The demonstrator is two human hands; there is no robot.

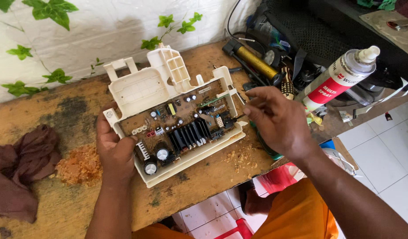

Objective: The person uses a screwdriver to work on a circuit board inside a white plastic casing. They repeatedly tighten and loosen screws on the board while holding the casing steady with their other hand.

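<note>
A brown circuit board (pixel 182 126) with black heat-sink fins and round capacitors sits in a cream plastic housing (pixel 146 86) on a worn wooden table (pixel 58 115). My left hand (pixel 115 152) grips the housing's near left corner, thumb resting on the board's edge. My right hand (pixel 275 121) hovers at the housing's right end, fingers closed around a green-handled screwdriver (pixel 268 150). Its dark tip reaches the board's right edge. Most of the tool is hidden under my hand.
A white and red spray can (pixel 337 79) leans at the right. Behind it lie a brass-coloured cylinder tool (pixel 257 62), cables and a black bag. A brown cloth (pixel 18 172) and a sawdust pile (pixel 80 166) lie left. Below the table edge are white floor tiles and a red stool (pixel 239 230).
</note>
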